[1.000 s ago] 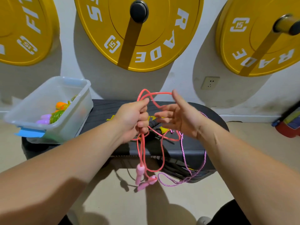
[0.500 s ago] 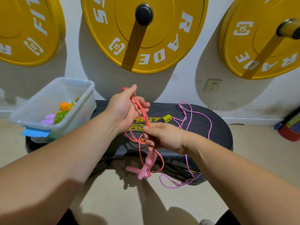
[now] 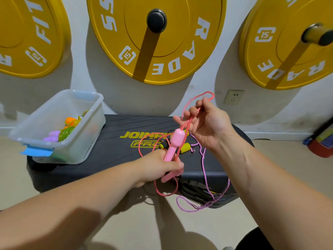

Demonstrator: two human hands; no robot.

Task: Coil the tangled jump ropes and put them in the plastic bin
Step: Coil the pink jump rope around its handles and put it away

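Observation:
My left hand [image 3: 158,166] grips the pink handles [image 3: 173,143] of a pink jump rope [image 3: 196,100] low over the black step platform [image 3: 111,154]. My right hand [image 3: 207,127] is raised higher and to the right, pinching a loop of the same pink cord between its fingers. More pink loops hang below my left hand. A purple braided rope [image 3: 203,204] drapes off the platform's front edge toward the floor. A rope with yellow-and-black handles [image 3: 185,147] lies on the platform behind the hands. The clear plastic bin [image 3: 75,154] stands on the platform's left end.
Coiled green, orange and purple ropes [image 3: 66,131] lie in the bin, which has a blue latch at its near corner. Three yellow weight plates [image 3: 156,38] hang on the wall behind. A wall socket [image 3: 233,97] and a red object [image 3: 322,141] are at right. Beige floor surrounds the platform.
My right hand has risen up and right, pulling a pink loop taut. My left hand dropped lower and now holds the pink handles.

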